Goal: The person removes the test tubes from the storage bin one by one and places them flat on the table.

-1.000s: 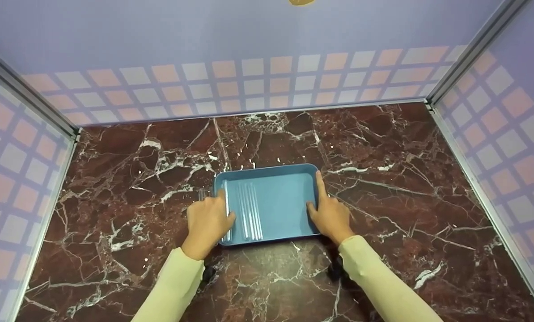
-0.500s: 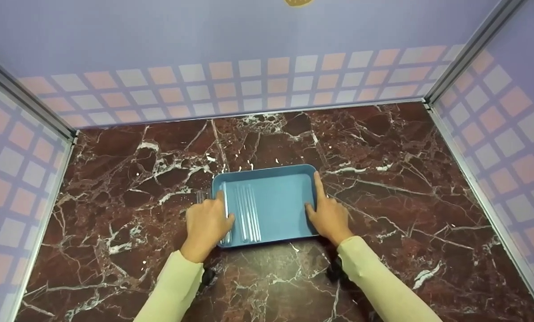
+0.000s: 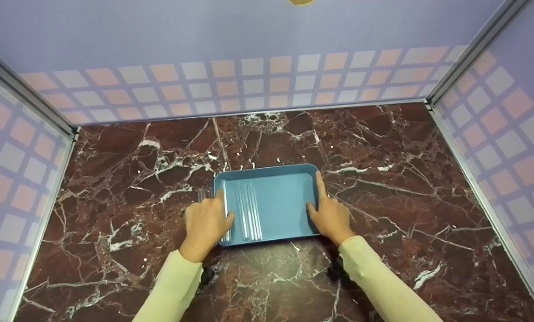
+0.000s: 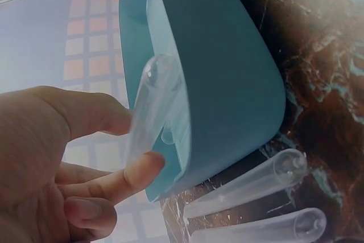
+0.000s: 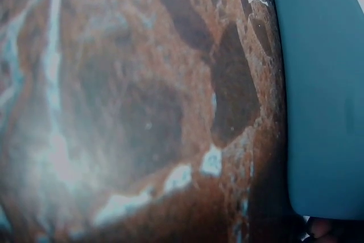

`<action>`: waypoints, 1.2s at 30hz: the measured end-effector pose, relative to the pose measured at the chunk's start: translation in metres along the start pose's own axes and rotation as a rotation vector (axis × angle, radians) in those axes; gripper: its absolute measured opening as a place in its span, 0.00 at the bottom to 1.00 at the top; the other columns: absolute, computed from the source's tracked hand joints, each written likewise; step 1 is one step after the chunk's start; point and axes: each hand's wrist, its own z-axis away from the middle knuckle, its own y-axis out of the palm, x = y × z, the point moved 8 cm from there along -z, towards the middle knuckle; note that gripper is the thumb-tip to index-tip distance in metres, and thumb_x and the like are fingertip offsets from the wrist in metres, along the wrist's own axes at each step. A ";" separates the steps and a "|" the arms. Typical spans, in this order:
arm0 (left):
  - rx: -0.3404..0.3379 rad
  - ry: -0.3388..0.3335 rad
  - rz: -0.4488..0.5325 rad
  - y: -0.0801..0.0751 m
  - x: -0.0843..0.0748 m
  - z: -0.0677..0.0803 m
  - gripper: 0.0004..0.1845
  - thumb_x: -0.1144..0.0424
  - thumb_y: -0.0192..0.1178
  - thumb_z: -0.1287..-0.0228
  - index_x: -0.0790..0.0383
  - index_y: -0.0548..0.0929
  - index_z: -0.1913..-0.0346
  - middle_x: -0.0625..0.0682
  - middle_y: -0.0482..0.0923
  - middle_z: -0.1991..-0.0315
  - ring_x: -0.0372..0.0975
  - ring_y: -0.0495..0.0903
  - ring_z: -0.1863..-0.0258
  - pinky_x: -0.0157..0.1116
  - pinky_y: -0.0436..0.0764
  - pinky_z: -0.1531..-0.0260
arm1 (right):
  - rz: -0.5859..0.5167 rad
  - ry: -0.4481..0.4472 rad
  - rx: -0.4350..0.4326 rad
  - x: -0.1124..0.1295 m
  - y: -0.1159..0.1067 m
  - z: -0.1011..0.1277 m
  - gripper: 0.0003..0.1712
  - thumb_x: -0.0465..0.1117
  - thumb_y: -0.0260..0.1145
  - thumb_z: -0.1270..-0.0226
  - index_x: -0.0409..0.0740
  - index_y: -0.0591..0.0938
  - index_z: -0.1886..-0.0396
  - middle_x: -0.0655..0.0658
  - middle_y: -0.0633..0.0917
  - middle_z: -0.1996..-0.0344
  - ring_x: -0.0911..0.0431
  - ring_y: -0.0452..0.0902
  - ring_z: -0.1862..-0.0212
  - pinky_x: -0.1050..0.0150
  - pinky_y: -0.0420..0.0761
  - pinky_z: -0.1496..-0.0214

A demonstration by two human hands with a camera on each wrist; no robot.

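A shallow blue tray (image 3: 285, 205) lies on the marbled surface between both hands. At its left end, my left hand (image 3: 204, 223) pinches a clear test tube (image 4: 152, 103) between thumb and finger, inside the rim. Several more clear test tubes (image 3: 250, 212) lie side by side in the tray, right of that hand. My right hand (image 3: 332, 217) grips the tray's right side, thumb inside and index finger along the outer wall. In the right wrist view, the tray's wall (image 5: 324, 95) hides most of that hand.
Outside the tray's left wall, two loose test tubes (image 4: 250, 183) lie on the marbled surface (image 3: 128, 188), partly hidden by the left hand in the head view. Lilac panels (image 3: 249, 36) with pink and white squares enclose the back and sides.
The head view sways slightly. Both hands, the tray and the tubes hold nearly the same places.
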 end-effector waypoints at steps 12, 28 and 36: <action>-0.006 -0.012 0.020 -0.004 0.005 0.003 0.23 0.53 0.69 0.51 0.65 0.81 0.55 0.57 0.76 0.86 0.47 0.68 0.90 0.42 0.63 0.91 | -0.008 -0.004 0.006 0.000 -0.001 0.001 0.47 0.55 0.58 0.32 0.63 0.42 0.22 0.33 0.86 0.72 0.41 0.82 0.74 0.45 0.74 0.74; -0.058 0.000 0.026 -0.007 0.008 0.004 0.21 0.54 0.70 0.53 0.65 0.80 0.60 0.55 0.73 0.88 0.47 0.69 0.90 0.43 0.64 0.90 | -0.004 0.000 0.000 0.000 -0.001 -0.001 0.49 0.55 0.60 0.34 0.65 0.41 0.22 0.35 0.85 0.75 0.44 0.79 0.77 0.49 0.72 0.77; -0.086 0.017 0.020 -0.010 0.008 0.006 0.21 0.55 0.69 0.54 0.65 0.79 0.60 0.54 0.71 0.89 0.46 0.66 0.92 0.42 0.63 0.92 | -0.020 -0.012 0.002 0.000 0.000 0.000 0.48 0.54 0.59 0.32 0.64 0.42 0.22 0.35 0.86 0.75 0.45 0.79 0.78 0.49 0.72 0.78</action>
